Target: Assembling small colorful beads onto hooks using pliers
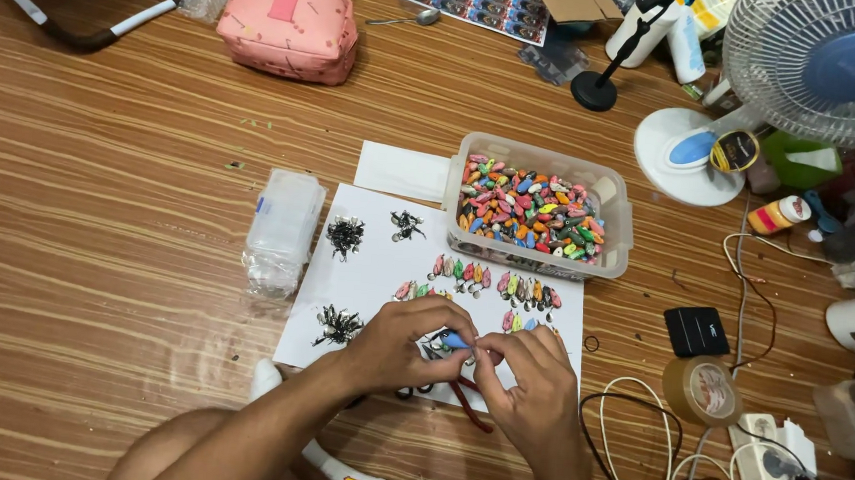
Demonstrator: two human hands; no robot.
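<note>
Hands are being held together over a white sheet (365, 266): a small blue lure (454, 341) is being pinched by the left hand (402, 347) and right hand (530, 386), near a tub of coloured lures (540, 210)

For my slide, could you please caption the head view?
Two hands hold a small blue lure over white paper.

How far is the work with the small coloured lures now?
Done: rows of small coloured fish-shaped lures lie finished on the white paper sheet. In hand: the left hand and right hand pinch one blue lure together. Left: the clear plastic tub is nearly full, and dark hook piles remain.
</note>
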